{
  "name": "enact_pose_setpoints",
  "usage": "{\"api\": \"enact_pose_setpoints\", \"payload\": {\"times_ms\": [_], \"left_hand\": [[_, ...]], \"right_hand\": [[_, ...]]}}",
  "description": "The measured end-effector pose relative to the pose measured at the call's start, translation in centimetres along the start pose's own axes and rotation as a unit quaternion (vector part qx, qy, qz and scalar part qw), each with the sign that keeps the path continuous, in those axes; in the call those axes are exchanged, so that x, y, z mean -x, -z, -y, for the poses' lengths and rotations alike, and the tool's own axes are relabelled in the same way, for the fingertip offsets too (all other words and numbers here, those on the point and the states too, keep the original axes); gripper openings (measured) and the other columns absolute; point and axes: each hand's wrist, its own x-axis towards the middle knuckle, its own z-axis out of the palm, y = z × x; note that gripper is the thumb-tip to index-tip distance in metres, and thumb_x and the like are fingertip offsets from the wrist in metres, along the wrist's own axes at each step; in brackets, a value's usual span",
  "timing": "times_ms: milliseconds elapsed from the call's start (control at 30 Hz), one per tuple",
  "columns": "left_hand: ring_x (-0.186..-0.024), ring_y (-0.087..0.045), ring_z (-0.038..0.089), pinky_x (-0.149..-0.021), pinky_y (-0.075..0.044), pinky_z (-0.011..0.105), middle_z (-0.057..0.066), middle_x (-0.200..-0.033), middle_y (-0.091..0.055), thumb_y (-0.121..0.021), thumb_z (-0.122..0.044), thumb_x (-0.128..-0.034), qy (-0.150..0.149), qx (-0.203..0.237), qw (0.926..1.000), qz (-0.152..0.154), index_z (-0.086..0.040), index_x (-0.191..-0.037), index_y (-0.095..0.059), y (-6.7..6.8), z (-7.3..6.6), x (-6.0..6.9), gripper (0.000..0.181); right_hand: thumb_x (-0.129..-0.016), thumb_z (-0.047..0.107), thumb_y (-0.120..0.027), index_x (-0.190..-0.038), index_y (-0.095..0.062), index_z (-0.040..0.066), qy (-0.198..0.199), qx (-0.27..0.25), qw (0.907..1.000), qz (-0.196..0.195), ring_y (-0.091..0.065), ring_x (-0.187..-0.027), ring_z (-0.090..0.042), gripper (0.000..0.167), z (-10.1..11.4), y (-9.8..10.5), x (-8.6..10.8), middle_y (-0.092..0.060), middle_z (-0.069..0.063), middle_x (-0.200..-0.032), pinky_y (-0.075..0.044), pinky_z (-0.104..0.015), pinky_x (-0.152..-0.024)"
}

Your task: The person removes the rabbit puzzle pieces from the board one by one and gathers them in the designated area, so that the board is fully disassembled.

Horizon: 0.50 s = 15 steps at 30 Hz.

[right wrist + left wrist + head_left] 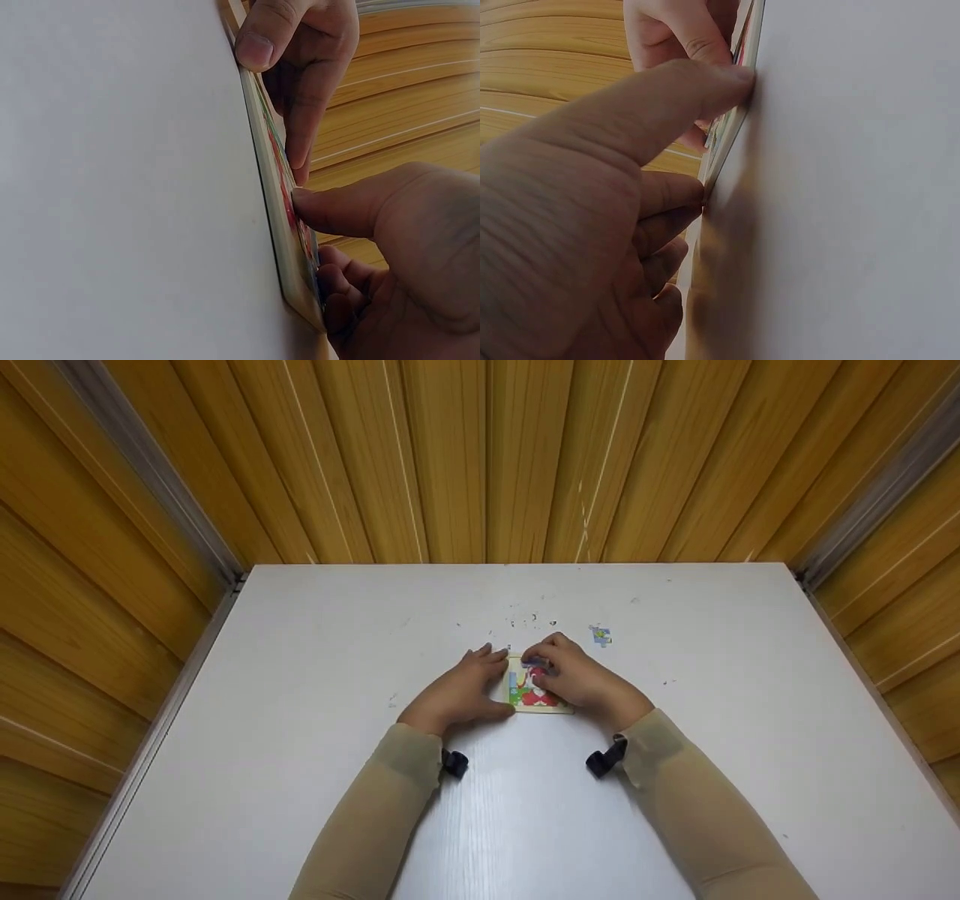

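A small picture puzzle board [536,709] with a pale rim lies flat on the white table, showing red, green and blue parts. My left hand [461,690] grips its left side, thumb at the near corner and fingertips at the far one; the left wrist view shows thumb and index finger on the board's edge [730,139]. Over the board's upper right, my right hand [581,679] has its fingers curled around a bluish piece [535,661], mostly hidden. In the right wrist view the right thumb [330,210] rests on the picture.
One loose blue puzzle piece with a yellow patch [601,636] lies on the table [300,660] beyond the right hand, to the right. Small dark marks dot the tabletop beyond the board. Wood-patterned walls [525,457] stand behind and at both sides.
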Motion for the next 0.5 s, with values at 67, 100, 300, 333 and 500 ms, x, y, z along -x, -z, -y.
{"api": "enact_pose_setpoints", "payload": {"times_ms": [67,100,300,333,500], "left_hand": [[-0.179,-0.018,0.031,-0.143,-0.028,0.053,-0.003,-0.186,-0.037,-0.090,-0.040,-0.0956,0.000,-0.001,1.0000,0.000,-0.016,-0.173,-0.049,0.00,-0.02,-0.01,0.091],[-0.179,-0.018,0.032,-0.143,-0.029,0.053,-0.003,-0.186,-0.037,-0.090,-0.040,-0.0956,0.001,-0.001,1.0000,0.000,-0.016,-0.173,-0.049,0.00,-0.01,-0.01,0.091],[-0.179,-0.018,0.034,-0.143,-0.029,0.053,-0.004,-0.187,-0.036,-0.091,-0.041,-0.0952,0.011,0.003,0.9999,-0.001,-0.016,-0.173,-0.049,-0.02,0.00,-0.03,0.092],[-0.179,-0.018,0.034,-0.143,-0.029,0.054,-0.004,-0.187,-0.036,-0.091,-0.041,-0.0951,0.012,0.003,0.9999,-0.001,-0.017,-0.173,-0.049,-0.02,0.00,-0.05,0.092],[-0.179,-0.018,0.035,-0.143,-0.028,0.054,-0.004,-0.186,-0.037,-0.091,-0.041,-0.0951,0.009,0.004,0.9999,-0.002,-0.017,-0.173,-0.049,-0.03,0.11,-0.13,0.092]], "right_hand": [[-0.111,0.017,-0.069,-0.148,-0.069,0.018,-0.002,-0.004,1.0000,-0.002,-0.055,-0.135,-0.034,0.037,0.02,-0.01,-0.04,-0.053,-0.015,-0.148,-0.047,-0.056,-0.120],[-0.111,0.016,-0.070,-0.149,-0.068,0.017,-0.003,-0.006,1.0000,-0.004,-0.056,-0.134,-0.034,0.038,0.03,-0.02,-0.06,-0.054,-0.015,-0.148,-0.048,-0.055,-0.119],[-0.109,0.016,-0.073,-0.153,-0.062,0.009,-0.014,-0.025,0.9995,-0.015,-0.056,-0.131,-0.031,0.046,0.07,-0.01,-0.10,-0.057,-0.016,-0.149,-0.048,-0.051,-0.118],[-0.108,0.015,-0.074,-0.152,-0.062,0.008,-0.015,-0.029,0.9993,-0.017,-0.056,-0.131,-0.031,0.046,0.06,0.01,-0.12,-0.057,-0.015,-0.149,-0.047,-0.050,-0.118],[-0.108,0.014,-0.075,-0.149,-0.064,0.010,-0.019,-0.041,0.9987,-0.023,-0.056,-0.128,-0.030,0.042,-0.02,0.08,-0.15,-0.057,-0.013,-0.145,-0.048,-0.048,-0.116]]}}
